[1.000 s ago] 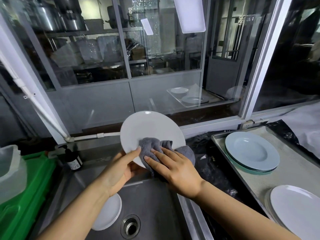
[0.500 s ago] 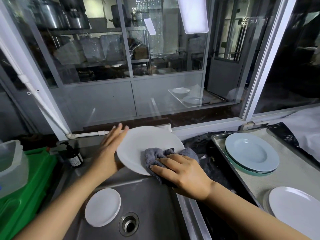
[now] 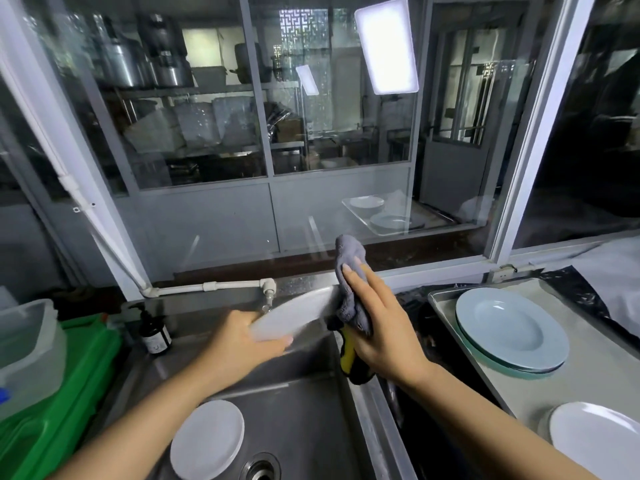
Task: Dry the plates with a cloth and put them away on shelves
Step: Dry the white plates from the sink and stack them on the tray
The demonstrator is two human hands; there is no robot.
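Steel sink (image 3: 304, 420) fills the lower middle, with a small white plate (image 3: 207, 438) lying flat in its basin beside the drain. To the right, a metal tray (image 3: 540, 393) carries a stack of pale blue plates (image 3: 512, 330) and, nearer the camera, a white plate (image 3: 595, 441). Green crate (image 3: 59, 386) sits at the left. Above the sink, the left hand (image 3: 242, 344) grips the near rim of a tilted white dinner plate (image 3: 294, 315), fingers curled round its edge. The right hand (image 3: 377, 327) presses a grey cloth (image 3: 351, 282) against the plate's far edge, fingers laid straight along the cloth. A dark pump bottle (image 3: 154, 332) stands on the sink's back ledge.
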